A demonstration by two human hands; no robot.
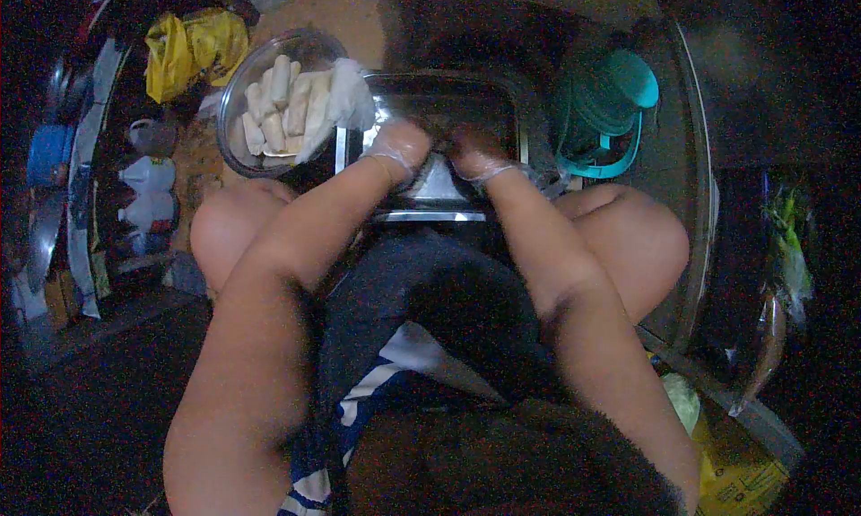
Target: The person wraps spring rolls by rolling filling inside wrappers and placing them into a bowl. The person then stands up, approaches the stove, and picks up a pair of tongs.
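My left hand (401,148) and my right hand (480,153), both in thin clear plastic gloves, meet over a shiny rectangular metal tray (439,190). The fingers of each curl inward, nearly touching those of the other, above the middle of the tray. Blur and shadow hide what they hold, if anything. Left of the tray, its rim close by, is a round bowl (226,126) of pale, stick-shaped rolls (281,83). A bunched white sheet or cloth (352,96) hangs over the bowl's right side.
A teal bucket or pitcher with a handle (599,112) stands right of the tray. A yellow plastic bag (195,49) lies at the upper left, above white containers (148,193). Green leafy stalks in plastic (791,238) are at the far right. Another yellow bag (740,471) is lower right.
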